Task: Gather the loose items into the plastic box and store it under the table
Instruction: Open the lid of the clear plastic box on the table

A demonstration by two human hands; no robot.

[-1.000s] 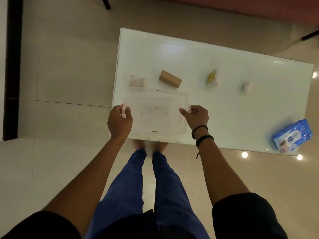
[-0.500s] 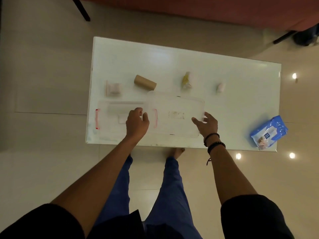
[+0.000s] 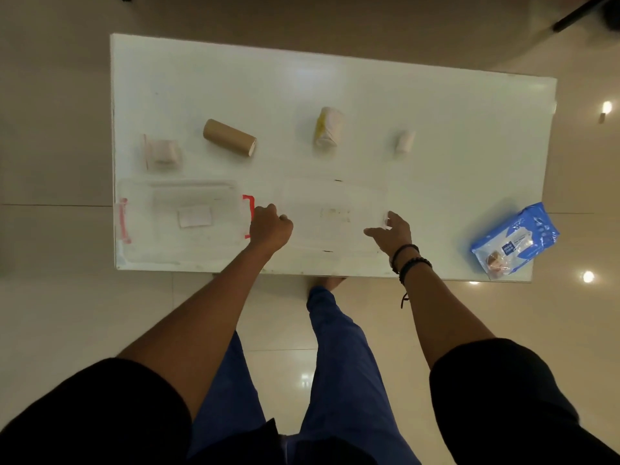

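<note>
Two hands on clear lid (image 3: 335,219) near front edge of white table (image 3: 436,105). My left hand (image 3: 270,226) curled shut on lid's left end, right hand (image 3: 391,231) spread loose at its right end, fingers touching. Plastic box (image 3: 177,223) open at front left corner, red latches, just left of left hand. Plenty free room mid-table; cardboard tube (image 3: 229,137), yellow-white pack (image 3: 328,127), small rolls further back. Blue wipes pack (image 3: 515,239) at front right edge.

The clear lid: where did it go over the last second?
Both hands lifted the lid off the plastic box and carried it right; it now lies beside the box, left hand and right hand at its ends. Cardboard tube and blue packet stayed.
</note>
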